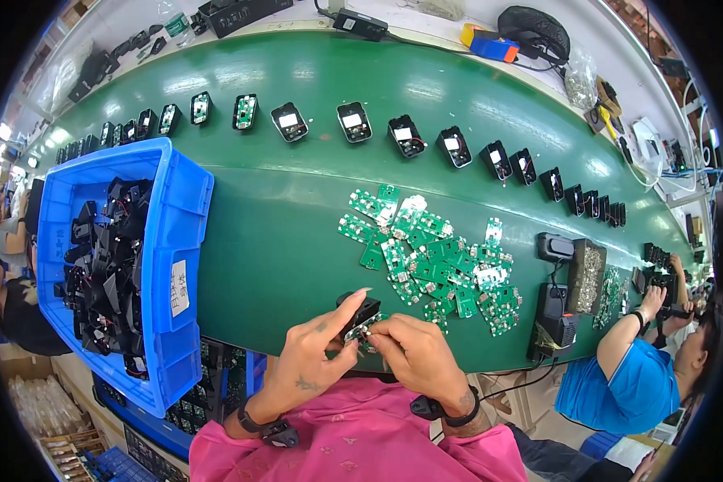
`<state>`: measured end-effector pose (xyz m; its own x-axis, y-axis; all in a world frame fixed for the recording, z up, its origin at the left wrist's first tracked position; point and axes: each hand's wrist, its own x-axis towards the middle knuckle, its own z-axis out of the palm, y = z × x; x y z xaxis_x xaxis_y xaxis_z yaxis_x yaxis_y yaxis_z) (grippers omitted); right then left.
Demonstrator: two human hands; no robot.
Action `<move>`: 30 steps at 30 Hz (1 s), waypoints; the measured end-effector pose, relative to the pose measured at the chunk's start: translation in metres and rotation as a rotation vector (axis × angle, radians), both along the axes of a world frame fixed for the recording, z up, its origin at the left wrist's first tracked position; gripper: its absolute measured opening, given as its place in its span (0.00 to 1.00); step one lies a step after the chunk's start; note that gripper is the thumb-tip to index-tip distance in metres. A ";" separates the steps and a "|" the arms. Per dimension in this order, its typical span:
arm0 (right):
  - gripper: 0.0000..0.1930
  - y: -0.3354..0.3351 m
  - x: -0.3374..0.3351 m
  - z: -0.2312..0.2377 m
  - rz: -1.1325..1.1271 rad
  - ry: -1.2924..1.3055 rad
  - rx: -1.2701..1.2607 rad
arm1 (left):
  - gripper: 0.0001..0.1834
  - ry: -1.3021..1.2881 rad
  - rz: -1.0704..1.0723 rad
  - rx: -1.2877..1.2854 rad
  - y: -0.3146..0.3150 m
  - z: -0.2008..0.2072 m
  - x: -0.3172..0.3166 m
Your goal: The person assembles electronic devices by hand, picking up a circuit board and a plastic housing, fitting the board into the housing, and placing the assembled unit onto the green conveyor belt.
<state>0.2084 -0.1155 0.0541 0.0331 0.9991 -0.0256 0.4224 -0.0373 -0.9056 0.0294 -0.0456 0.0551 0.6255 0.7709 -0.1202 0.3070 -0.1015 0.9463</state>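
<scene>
Near the table's front edge, my left hand (pixel 315 353) is closed around a black plastic housing (pixel 363 312), thumb and fingers on its sides. My right hand (pixel 419 347) pinches at a small green circuit board (pixel 365 328) at the housing's near side. Fingers hide most of that board, so how far it sits inside the housing cannot be seen. Just beyond my hands lies a loose pile of green circuit boards (pixel 442 261). Further off, a curved row of black housings (pixel 353 122) runs across the table; those toward the left show green boards, the middle ones white parts.
A blue bin (pixel 177 353) full of black housings stands at the left. To the right are a black power unit (pixel 553 315) and a tray of small metal parts (pixel 588 277). A co-worker in a blue shirt (pixel 627 394) works at the right. A tape roll (pixel 490 44) lies at the back.
</scene>
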 end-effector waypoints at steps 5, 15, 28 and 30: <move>0.03 0.000 0.000 0.001 0.004 0.021 -0.013 | 0.38 -0.005 0.019 0.026 0.000 0.001 0.001; 0.03 0.001 0.000 0.005 0.023 -0.042 0.046 | 0.35 -0.005 -0.035 0.022 0.003 0.006 -0.003; 0.03 0.005 0.004 0.007 0.143 -0.073 0.011 | 0.36 0.070 -0.133 0.214 0.008 0.002 -0.006; 0.03 0.005 0.002 0.003 0.124 -0.096 0.031 | 0.36 0.083 -0.144 0.237 0.008 0.001 -0.005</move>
